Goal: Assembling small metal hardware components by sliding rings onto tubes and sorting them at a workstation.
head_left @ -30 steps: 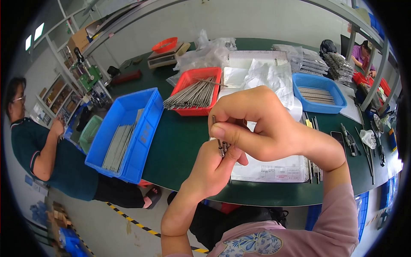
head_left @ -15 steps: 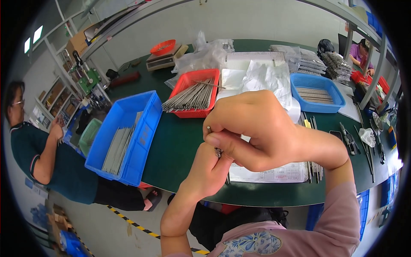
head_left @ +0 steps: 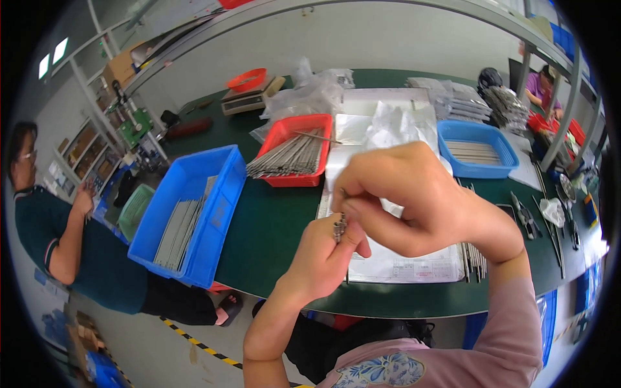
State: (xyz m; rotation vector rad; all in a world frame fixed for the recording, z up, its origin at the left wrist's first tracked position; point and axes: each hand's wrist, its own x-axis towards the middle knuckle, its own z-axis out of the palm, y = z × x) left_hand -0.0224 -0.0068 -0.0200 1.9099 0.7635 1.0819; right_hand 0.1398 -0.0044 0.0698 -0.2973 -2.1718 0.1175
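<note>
Over the middle of the bench, my left hand (head_left: pixel 318 262) is closed round a small bundle of thin metal rods (head_left: pixel 339 227). Their ends poke out above the thumb, and the fist hides most of their length. Just above and to the right, my right hand (head_left: pixel 414 200) is closed, thumb and forefinger pinched together. A dark tip of a thin metal rod (head_left: pixel 345 193) shows at that pinch; the rest is hidden by the fingers. Behind my hands, a red basket (head_left: pixel 303 182) holds many similar rods with one lying across the top.
To the left stands a blue bin (head_left: pixel 220 223) with rods. A blue basket (head_left: pixel 482 170) of rods sits at the right, past printed sheets (head_left: pixel 414 268). Pliers (head_left: pixel 525 215) and more tools lie farther right. A co-worker (head_left: pixel 55 239) stands at the left; another person (head_left: pixel 540 84) sits far right.
My right hand has shifted slightly right and drawn a little away from my left fist. More rod ends now show above the left thumb. The view has tilted slightly.
</note>
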